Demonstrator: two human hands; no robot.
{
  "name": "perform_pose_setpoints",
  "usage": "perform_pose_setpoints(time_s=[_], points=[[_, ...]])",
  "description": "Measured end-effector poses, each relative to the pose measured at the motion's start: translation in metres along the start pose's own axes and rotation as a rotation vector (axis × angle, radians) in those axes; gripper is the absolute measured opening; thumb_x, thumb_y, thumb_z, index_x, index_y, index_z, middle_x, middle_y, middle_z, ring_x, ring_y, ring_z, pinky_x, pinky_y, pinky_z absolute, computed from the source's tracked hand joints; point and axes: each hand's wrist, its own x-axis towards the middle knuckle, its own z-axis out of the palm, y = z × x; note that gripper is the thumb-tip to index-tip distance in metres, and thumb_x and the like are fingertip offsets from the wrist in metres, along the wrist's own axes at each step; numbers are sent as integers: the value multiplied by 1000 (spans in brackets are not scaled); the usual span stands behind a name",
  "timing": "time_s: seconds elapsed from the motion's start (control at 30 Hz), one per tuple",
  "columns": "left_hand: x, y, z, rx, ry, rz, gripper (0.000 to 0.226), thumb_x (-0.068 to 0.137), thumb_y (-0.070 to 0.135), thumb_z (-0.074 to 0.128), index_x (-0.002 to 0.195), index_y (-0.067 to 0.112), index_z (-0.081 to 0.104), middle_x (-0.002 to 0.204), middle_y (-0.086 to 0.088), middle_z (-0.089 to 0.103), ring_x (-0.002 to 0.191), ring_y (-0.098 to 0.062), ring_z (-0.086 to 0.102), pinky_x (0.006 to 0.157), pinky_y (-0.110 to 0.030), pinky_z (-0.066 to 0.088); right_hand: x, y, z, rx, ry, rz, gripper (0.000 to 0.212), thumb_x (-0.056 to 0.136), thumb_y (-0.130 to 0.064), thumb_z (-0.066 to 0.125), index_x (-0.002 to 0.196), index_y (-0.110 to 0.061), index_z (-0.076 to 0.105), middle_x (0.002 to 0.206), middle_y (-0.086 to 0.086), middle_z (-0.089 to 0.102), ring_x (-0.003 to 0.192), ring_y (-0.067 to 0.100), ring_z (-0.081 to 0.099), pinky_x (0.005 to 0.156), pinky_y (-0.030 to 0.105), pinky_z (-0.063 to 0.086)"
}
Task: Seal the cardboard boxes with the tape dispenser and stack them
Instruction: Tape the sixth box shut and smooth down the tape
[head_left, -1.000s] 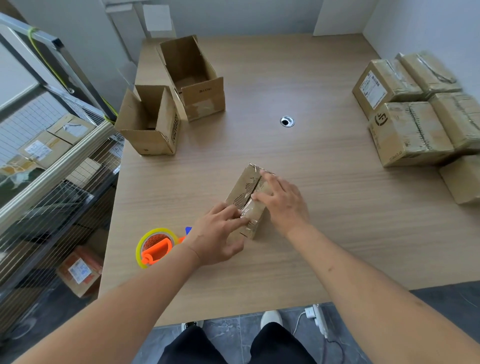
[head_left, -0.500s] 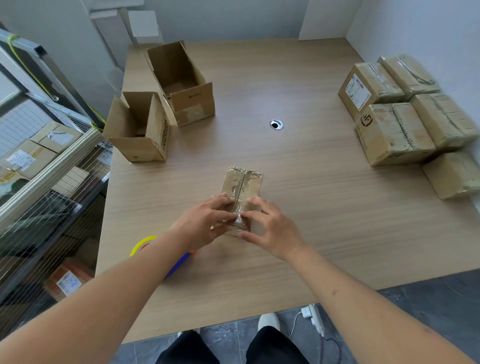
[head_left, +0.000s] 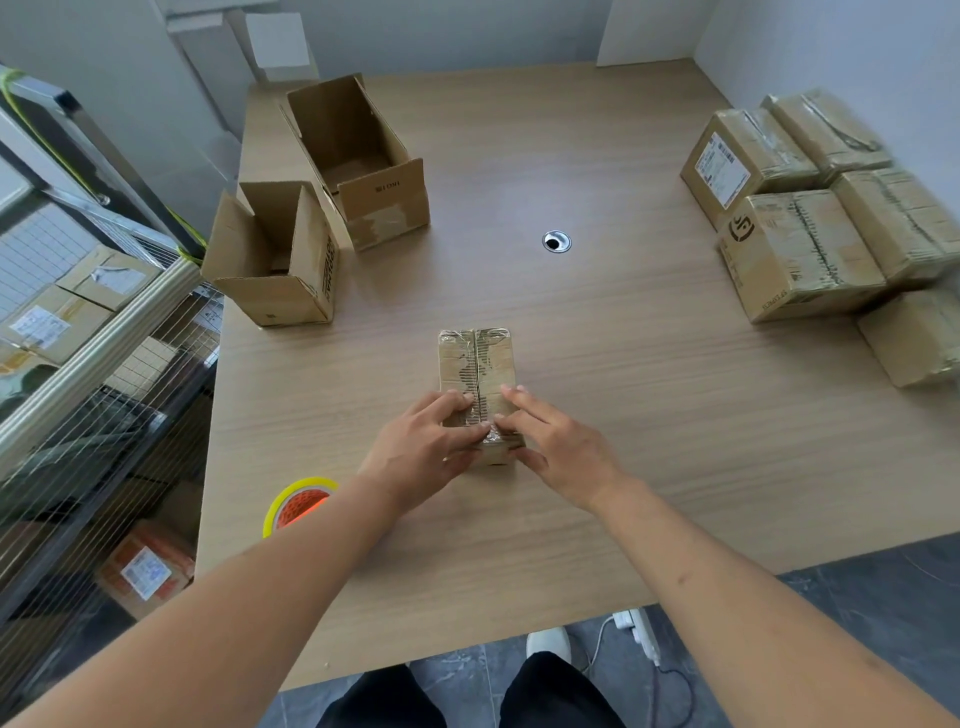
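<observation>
At the near centre of the wooden surface (head_left: 597, 364) lies the small taped box (head_left: 477, 364), lengthwise away from the person, well apart from the group of sealed boxes (head_left: 810, 228) at the right edge and the two open boxes (head_left: 317, 208) at the far left. Left hand (head_left: 423, 452) and right hand (head_left: 558, 447) lie close together on its near end, fingers flat and pressing the tape at the seam (neither grips anything). Risks, as judged: uneven pressure could leave the tape wrinkled or lifting at the corner; a push could slide the light box across the surface. The tape dispenser (head_left: 296, 504) sits near the left forearm and close to the surface edge, so a careless sweep could knock it off.
</observation>
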Motion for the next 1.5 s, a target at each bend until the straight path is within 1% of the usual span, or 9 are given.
perform_pose_setpoints(time_s=[0.23, 0.43, 0.63, 0.77, 1.03, 1.23, 1.33, 1.4, 1.5], points=[[0, 0, 13, 16, 75, -23, 30, 96, 42, 60, 116, 29, 78, 126, -9, 66, 115, -31, 61, 85, -39, 60, 1, 8, 18, 12, 151, 23, 49, 85, -5, 77, 126, -30, 68, 153, 0, 48, 134, 26, 51, 92, 44, 58], [20, 18, 2, 5, -73, -88, 48, 95, 58, 50, 135, 35, 64, 129, 0, 59, 117, -26, 52, 90, -45, 56, 3, 3, 9, 74, 375, 386, 42, 79, -5, 80, 117, -22, 76, 88, 4, 66, 81, 27, 64, 69, 32, 49], [21, -9, -8, -35, -225, 1, 45, 90, 57, 63, 133, 41, 65, 142, 0, 57, 124, -28, 53, 99, -47, 52, 5, -2, 10, 227, 380, 599, 41, 80, -7, 82, 119, -17, 76, 98, 5, 79, 89, 25, 75, 87, 39, 58], [20, -4, 1, -68, -174, -34, 41, 86, 35, 79, 127, 37, 71, 139, -5, 60, 120, -31, 54, 97, -46, 53, 1, -4, 12, 54, 367, 488, 42, 78, -4, 81, 118, -16, 76, 96, 11, 76, 84, 34, 72, 74, 40, 58], [19, -2, 4, -112, -161, -49, 46, 84, 35, 81, 129, 37, 69, 142, -4, 59, 123, -32, 55, 96, -49, 53, 9, -11, 1, -14, 265, 508, 35, 79, 4, 66, 103, -19, 78, 87, 10, 65, 81, 39, 64, 66, 40, 53], [33, -17, -22, -54, -326, -12, 70, 76, 35, 88, 141, 32, 60, 145, 6, 57, 131, -25, 49, 99, -45, 52, 12, -15, -17, -172, 110, 520, 32, 81, -9, 67, 105, -30, 74, 94, 1, 71, 91, 34, 67, 68, 37, 53], [39, -19, -22, -43, -280, -5, 59, 77, 32, 88, 132, 28, 68, 136, 8, 62, 126, -22, 51, 89, -48, 57, 14, -13, -15, -105, 74, 438, 68, 78, -15, 81, 138, -38, 57, 121, 2, 71, 105, 30, 68, 79, 40, 57], [41, -20, -19, -54, -238, -3, 55, 76, 33, 88, 128, 26, 71, 131, 8, 64, 122, -21, 53, 85, -48, 58, 14, -14, -14, -45, -7, 360, 98, 70, -35, 91, 153, -38, 39, 153, -7, 47, 131, 21, 55, 93, 42, 56], [43, -18, -11, -112, -181, 17, 51, 71, 28, 92, 119, 20, 77, 122, 4, 70, 113, -25, 60, 85, -46, 58, 15, -19, -14, -49, -71, 341, 116, 61, -71, 82, 158, -35, 30, 167, -10, 22, 147, 15, 34, 106, 42, 46]])
